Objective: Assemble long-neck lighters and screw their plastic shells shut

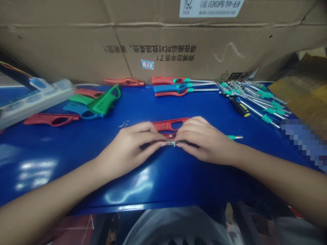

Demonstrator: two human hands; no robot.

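My left hand and my right hand meet at the middle of the table, thumbs and fingertips pinched together. Between them they hold a small, pale, partly clear lighter part, mostly covered by the fingers. Just behind it lies a red lighter shell, largely hidden by my hands. A second red lighter shell with a trigger opening rests beyond that one. From behind my right hand a metal nozzle tube with a green collar sticks out to the right.
Small screws lie beyond my left hand. Red, green and blue lighter shells are heaped at left beside a white power strip. Assembled lighters, metal nozzles and a screwdriver lie along the back, before a cardboard wall.
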